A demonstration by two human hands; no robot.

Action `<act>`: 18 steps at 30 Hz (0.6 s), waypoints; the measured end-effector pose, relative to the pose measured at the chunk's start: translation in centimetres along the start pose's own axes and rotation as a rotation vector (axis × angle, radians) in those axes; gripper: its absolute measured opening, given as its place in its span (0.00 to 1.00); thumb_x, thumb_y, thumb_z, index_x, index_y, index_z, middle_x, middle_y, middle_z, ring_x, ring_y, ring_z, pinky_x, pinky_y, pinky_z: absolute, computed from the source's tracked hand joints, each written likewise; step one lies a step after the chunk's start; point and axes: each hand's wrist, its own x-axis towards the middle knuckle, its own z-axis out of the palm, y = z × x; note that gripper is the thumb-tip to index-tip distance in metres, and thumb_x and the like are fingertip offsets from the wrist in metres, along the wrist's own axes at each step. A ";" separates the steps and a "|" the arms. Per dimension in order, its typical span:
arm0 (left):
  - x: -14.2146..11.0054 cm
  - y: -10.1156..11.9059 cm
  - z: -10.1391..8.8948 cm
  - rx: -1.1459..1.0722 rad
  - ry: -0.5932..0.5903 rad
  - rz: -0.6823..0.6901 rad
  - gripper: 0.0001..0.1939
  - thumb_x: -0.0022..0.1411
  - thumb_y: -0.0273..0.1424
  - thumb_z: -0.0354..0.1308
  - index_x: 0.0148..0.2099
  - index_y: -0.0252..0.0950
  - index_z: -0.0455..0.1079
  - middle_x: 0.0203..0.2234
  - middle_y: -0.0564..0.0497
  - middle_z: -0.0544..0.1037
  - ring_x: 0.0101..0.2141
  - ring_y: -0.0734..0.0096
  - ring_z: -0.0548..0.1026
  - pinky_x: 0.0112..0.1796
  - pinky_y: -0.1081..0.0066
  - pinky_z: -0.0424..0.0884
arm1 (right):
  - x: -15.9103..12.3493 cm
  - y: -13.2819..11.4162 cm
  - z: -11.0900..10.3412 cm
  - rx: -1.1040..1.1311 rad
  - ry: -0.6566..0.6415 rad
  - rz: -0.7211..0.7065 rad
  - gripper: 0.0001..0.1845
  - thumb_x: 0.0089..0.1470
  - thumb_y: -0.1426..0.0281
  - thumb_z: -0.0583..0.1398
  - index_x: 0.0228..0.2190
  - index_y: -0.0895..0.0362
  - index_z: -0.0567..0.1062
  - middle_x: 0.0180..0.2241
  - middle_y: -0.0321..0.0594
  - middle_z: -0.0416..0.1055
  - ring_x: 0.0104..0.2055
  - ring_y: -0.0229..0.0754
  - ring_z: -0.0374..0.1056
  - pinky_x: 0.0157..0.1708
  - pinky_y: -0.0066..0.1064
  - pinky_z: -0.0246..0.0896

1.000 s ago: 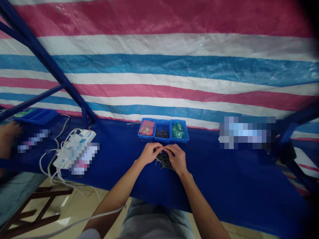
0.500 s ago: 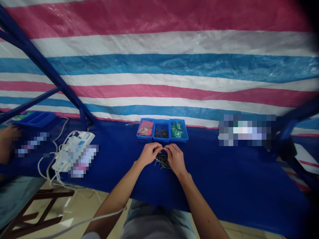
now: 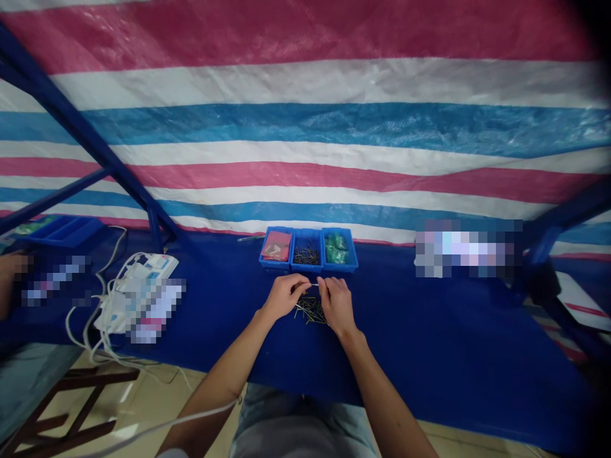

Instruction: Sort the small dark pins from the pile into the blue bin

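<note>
My left hand (image 3: 287,295) and my right hand (image 3: 336,301) face each other over the blue table, fingertips pinched and a small gap apart. A thin, light metal pin (image 3: 314,284) spans that gap, gripped at its two ends. Its exact kind is too small to make out. Just below the fingers lies a loose pile of thin metal pins (image 3: 310,310), dark and brassy, partly covered by my right hand. Behind the hands stand three joined blue bins: one holds a pink-red packet (image 3: 277,245), one short dark metal pins (image 3: 306,255), one green plastic bags (image 3: 337,249).
Left on the table (image 3: 214,286) are a white power strip (image 3: 160,270), tangled white cables (image 3: 102,318) and a blurred-out item. Further left, another person's hand (image 3: 10,270) is near a blue tray (image 3: 67,230). Blue frame bars slant at both sides before a striped sheet (image 3: 305,175).
My fingertips have drawn slightly apart, so the thin pin now shows between them. The view has shifted a little; the pile and bins stay put.
</note>
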 end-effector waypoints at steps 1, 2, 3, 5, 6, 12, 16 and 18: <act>0.0 0.0 0.0 0.003 -0.001 -0.001 0.13 0.68 0.37 0.55 0.37 0.34 0.75 0.25 0.50 0.78 0.26 0.72 0.73 0.32 0.74 0.67 | 0.0 0.0 -0.1 0.007 -0.002 0.003 0.22 0.70 0.65 0.48 0.22 0.53 0.62 0.21 0.35 0.62 0.26 0.41 0.58 0.33 0.34 0.51; 0.0 0.0 0.0 0.006 0.001 -0.001 0.13 0.68 0.36 0.55 0.37 0.34 0.75 0.25 0.51 0.77 0.26 0.73 0.73 0.32 0.74 0.66 | 0.0 0.1 -0.2 0.020 -0.004 0.006 0.22 0.70 0.65 0.48 0.22 0.53 0.63 0.22 0.35 0.63 0.26 0.41 0.59 0.34 0.34 0.52; 0.0 0.1 0.0 0.010 0.004 -0.001 0.13 0.68 0.36 0.55 0.37 0.34 0.75 0.25 0.51 0.77 0.25 0.73 0.73 0.31 0.74 0.66 | -0.1 0.1 -0.2 0.040 -0.007 0.010 0.22 0.70 0.65 0.48 0.23 0.54 0.64 0.22 0.36 0.64 0.27 0.41 0.60 0.34 0.34 0.52; 0.0 0.1 0.0 0.014 0.011 -0.001 0.13 0.69 0.35 0.54 0.36 0.34 0.75 0.24 0.51 0.76 0.25 0.74 0.71 0.31 0.75 0.64 | -0.1 0.1 -0.3 0.097 -0.016 0.023 0.20 0.69 0.65 0.49 0.25 0.54 0.67 0.24 0.37 0.67 0.28 0.42 0.62 0.34 0.34 0.54; 0.0 0.2 0.0 0.015 0.014 -0.001 0.13 0.69 0.35 0.54 0.36 0.33 0.74 0.23 0.52 0.76 0.24 0.74 0.71 0.30 0.75 0.64 | -0.1 0.1 -0.4 0.130 -0.021 0.033 0.19 0.69 0.65 0.50 0.26 0.54 0.68 0.25 0.38 0.68 0.29 0.42 0.63 0.34 0.33 0.55; -0.1 0.3 -0.4 -0.004 0.012 0.000 0.15 0.69 0.37 0.53 0.33 0.33 0.72 0.22 0.53 0.74 0.23 0.76 0.67 0.28 0.75 0.60 | -0.2 0.0 -0.4 0.215 0.003 0.049 0.14 0.66 0.66 0.55 0.29 0.55 0.74 0.27 0.39 0.72 0.31 0.43 0.68 0.34 0.33 0.61; -0.1 0.3 -0.5 -0.021 0.016 -0.028 0.18 0.70 0.39 0.52 0.32 0.32 0.71 0.22 0.52 0.73 0.23 0.75 0.67 0.28 0.75 0.61 | -0.2 0.1 -0.4 0.249 0.029 0.036 0.11 0.65 0.67 0.56 0.32 0.54 0.76 0.31 0.41 0.75 0.33 0.44 0.70 0.36 0.35 0.65; -0.1 0.3 -0.6 -0.025 0.022 -0.036 0.18 0.70 0.40 0.52 0.31 0.32 0.70 0.21 0.52 0.73 0.23 0.75 0.67 0.28 0.75 0.60 | -0.1 0.0 -0.4 0.273 0.038 0.035 0.10 0.64 0.67 0.57 0.33 0.54 0.77 0.32 0.41 0.76 0.34 0.44 0.71 0.37 0.35 0.66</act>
